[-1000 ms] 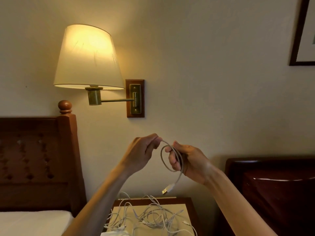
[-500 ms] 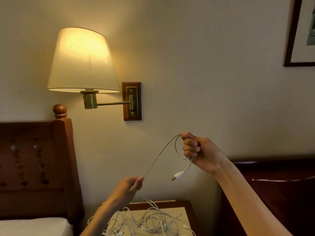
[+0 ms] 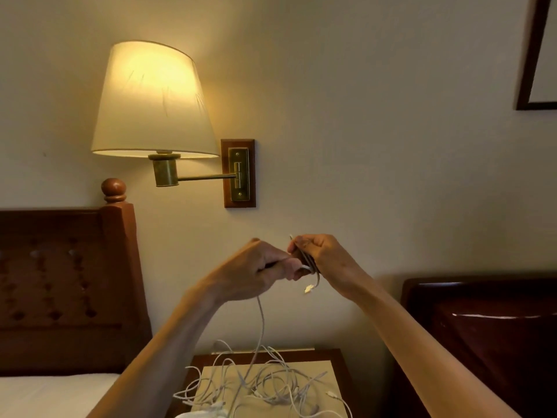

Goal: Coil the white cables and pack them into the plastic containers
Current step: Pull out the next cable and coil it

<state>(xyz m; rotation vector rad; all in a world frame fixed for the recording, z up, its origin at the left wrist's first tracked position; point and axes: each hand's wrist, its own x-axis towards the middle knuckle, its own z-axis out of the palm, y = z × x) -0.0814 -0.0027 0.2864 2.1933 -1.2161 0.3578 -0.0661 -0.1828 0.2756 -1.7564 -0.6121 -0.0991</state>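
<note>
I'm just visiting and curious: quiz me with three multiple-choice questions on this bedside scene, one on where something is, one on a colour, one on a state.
1. Where does the tangle of loose cables lie?
A. on the nightstand
B. on the bed
C. on the floor

2. What colour is the cable hanging from the hands?
A. black
B. white
C. red

3. What state is the wall lamp in?
A. switched off
B. lit
C. missing its shade

Answers:
1 A: the tangle is spread over the small wooden top between the two headboards.
2 B: the strand that runs down from the left hand is pale white; the right hand holds its coiled loops.
3 B: the shade glows warm yellow.
</note>
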